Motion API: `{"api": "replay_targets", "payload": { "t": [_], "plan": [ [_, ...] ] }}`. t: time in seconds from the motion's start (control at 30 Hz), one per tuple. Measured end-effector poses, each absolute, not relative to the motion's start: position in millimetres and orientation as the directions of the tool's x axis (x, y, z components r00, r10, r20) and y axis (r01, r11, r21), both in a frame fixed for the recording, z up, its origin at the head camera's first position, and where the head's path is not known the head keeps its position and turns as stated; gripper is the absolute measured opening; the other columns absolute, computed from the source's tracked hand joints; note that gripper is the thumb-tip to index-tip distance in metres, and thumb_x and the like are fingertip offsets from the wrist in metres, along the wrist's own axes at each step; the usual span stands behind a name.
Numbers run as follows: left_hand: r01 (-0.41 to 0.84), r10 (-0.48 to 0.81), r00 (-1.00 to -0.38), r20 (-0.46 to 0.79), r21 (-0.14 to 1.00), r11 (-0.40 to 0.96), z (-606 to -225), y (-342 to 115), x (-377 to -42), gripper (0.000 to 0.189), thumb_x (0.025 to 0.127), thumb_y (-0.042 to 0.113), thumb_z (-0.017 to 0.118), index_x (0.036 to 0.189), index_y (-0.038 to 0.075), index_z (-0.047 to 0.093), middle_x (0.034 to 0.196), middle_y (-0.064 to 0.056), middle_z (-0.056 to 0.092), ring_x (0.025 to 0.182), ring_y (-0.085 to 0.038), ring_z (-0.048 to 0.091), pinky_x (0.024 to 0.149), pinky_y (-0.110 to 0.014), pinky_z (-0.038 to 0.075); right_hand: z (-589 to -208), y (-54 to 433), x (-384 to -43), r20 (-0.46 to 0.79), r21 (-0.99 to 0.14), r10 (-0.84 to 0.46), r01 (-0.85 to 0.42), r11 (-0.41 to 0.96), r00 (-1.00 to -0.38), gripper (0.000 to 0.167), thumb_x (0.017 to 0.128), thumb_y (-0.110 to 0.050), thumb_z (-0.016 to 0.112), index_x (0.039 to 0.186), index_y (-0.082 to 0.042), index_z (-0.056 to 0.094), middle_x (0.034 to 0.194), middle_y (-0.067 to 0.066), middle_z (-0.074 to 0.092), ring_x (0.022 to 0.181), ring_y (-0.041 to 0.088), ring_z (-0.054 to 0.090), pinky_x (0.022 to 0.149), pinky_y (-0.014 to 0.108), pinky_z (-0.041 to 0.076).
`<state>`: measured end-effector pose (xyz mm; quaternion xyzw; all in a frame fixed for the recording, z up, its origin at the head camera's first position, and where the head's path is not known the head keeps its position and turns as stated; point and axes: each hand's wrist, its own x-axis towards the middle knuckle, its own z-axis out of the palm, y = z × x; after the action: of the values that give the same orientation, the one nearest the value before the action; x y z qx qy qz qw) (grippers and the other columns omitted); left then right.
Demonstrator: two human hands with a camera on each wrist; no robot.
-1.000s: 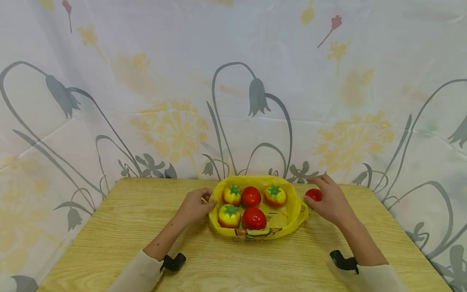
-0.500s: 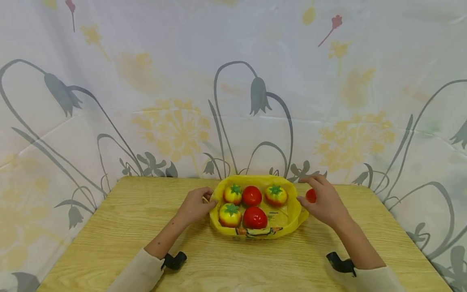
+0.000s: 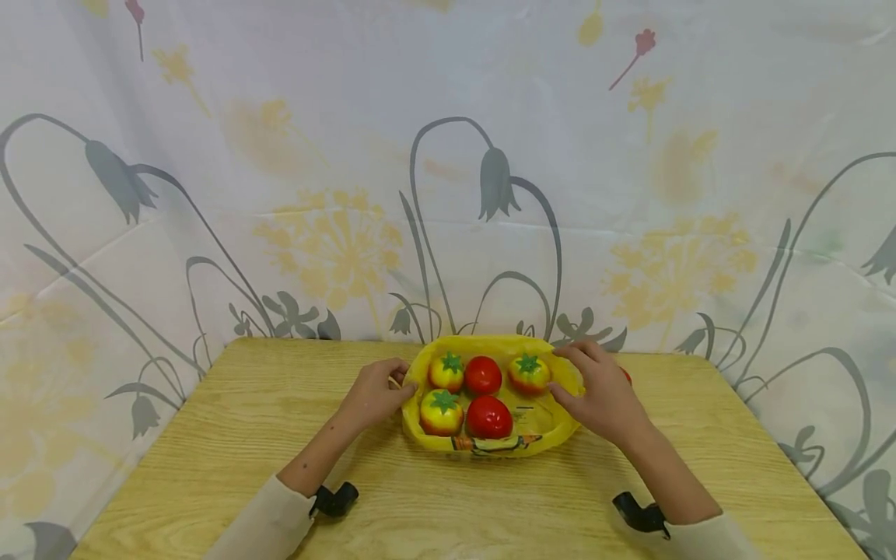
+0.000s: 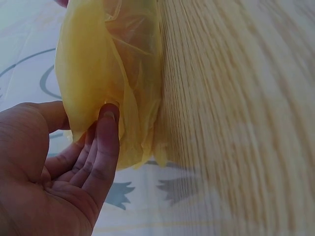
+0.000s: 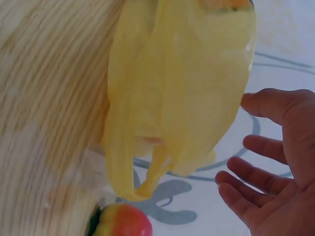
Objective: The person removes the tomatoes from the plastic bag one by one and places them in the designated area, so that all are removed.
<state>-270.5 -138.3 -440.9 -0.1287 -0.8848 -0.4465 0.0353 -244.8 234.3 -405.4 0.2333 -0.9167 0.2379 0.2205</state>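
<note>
A yellow plastic bag [image 3: 539, 420] lies with its mouth spread wide, holding several toy fruits. Two are plain red [image 3: 489, 418]; the others are yellow-and-red toy fruits [image 3: 529, 373] with green leafy tops. My left hand [image 3: 374, 397] pinches the bag's left rim; in the left wrist view its thumb and fingers lie on either side of the plastic. Over the right rim hovers my right hand [image 3: 605, 397], fingers spread and holding nothing, its thumb near the right-hand yellow fruit. Another toy fruit [image 5: 124, 221] sits outside the bag, mostly hidden behind that hand in the head view.
The bag stands near the back edge of a wooden table [image 3: 448, 505]. Behind it hangs a white cloth [image 3: 336, 155] with printed flowers. A bag handle [image 5: 120, 172] loops out on the right side.
My right hand has moved left, away from the loose fruit and over the bag's right rim. The left hand keeps its hold on the left rim.
</note>
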Motion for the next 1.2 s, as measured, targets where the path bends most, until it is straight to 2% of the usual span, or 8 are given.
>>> {"api": "replay_targets", "payload": {
  "t": [0.1, 0.33, 0.9, 1.2],
  "plan": [
    [0.259, 0.197, -0.964, 0.176, 0.781, 0.568, -441.2, -138.1, -270.3, 0.018, 0.096, 0.010, 0.076, 0.111, 0.002, 0.074, 0.092, -0.005, 0.068, 0.075, -0.016, 0.065, 0.062, -0.028, 0.055, -408.7, 229.1, -244.4, 0.498, -0.344, -0.327, -0.529, 0.776, -0.803, 0.047, 0.087, -0.014, 0.087, 0.129, 0.000, 0.070, 0.121, 0.016, 0.063, 0.106, 0.035, 0.065, 0.089, 0.052, 0.059],
    [0.256, 0.191, -0.965, 0.177, 0.782, 0.569, -441.9, -137.7, -269.1, 0.018, 0.095, 0.011, 0.076, 0.111, 0.003, 0.074, 0.091, -0.004, 0.068, 0.075, -0.015, 0.065, 0.062, -0.028, 0.054, -411.9, 217.6, -239.4, 0.488, -0.342, -0.338, -0.532, 0.774, -0.805, 0.046, 0.086, -0.017, 0.089, 0.126, -0.002, 0.071, 0.122, 0.015, 0.064, 0.108, 0.032, 0.064, 0.092, 0.050, 0.059],
    [0.264, 0.192, -0.963, 0.187, 0.780, 0.567, -439.4, -137.6, -268.8, 0.016, 0.095, 0.009, 0.076, 0.110, 0.003, 0.075, 0.092, -0.004, 0.069, 0.076, -0.016, 0.066, 0.064, -0.028, 0.055, -420.8, 198.6, -234.2, 0.512, -0.313, -0.407, -0.605, 0.732, -0.756, 0.043, 0.086, -0.017, 0.089, 0.123, -0.005, 0.072, 0.118, 0.012, 0.064, 0.102, 0.030, 0.065, 0.087, 0.045, 0.059],
    [0.263, 0.191, -0.964, 0.187, 0.780, 0.567, -440.0, -138.1, -270.0, 0.017, 0.095, 0.010, 0.077, 0.110, 0.003, 0.074, 0.092, -0.004, 0.068, 0.077, -0.015, 0.066, 0.064, -0.028, 0.055, -422.5, 190.5, -230.8, 0.482, -0.308, -0.424, -0.601, 0.737, -0.767, 0.043, 0.087, -0.020, 0.088, 0.125, -0.007, 0.073, 0.119, 0.004, 0.062, 0.103, 0.020, 0.063, 0.090, 0.041, 0.059]
  ]
}}
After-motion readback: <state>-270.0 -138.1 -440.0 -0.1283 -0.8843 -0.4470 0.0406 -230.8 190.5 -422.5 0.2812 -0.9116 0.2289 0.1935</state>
